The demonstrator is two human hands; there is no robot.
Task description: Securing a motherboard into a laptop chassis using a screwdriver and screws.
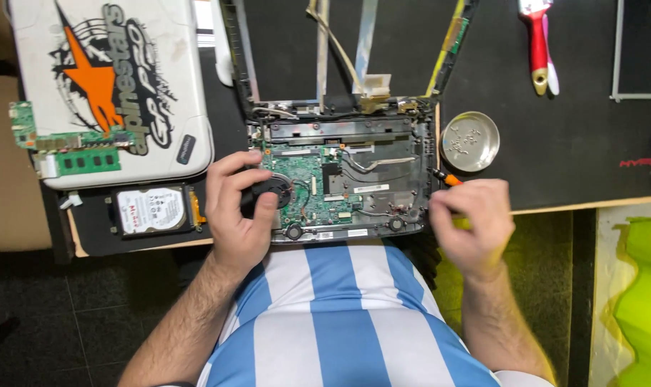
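An opened small laptop base [383,154] lies on the black mat, its green circuit board [304,179] and black cooling fan [272,192] exposed. My left hand [236,208] rests on the left side of the base, fingers curled around the fan. My right hand [472,218] is at the base's right edge, closed on a screwdriver [446,178] with an orange-and-black handle whose tip points toward the chassis. The screen frame [340,50] lies flat behind the base with cables loose.
A round metal dish [471,141] with small screws sits right of the laptop. A hard drive [152,210], a memory stick and small boards [82,159] lie left, on and by a white laptop lid [111,79]. A red-handled brush [539,43] lies at the back right.
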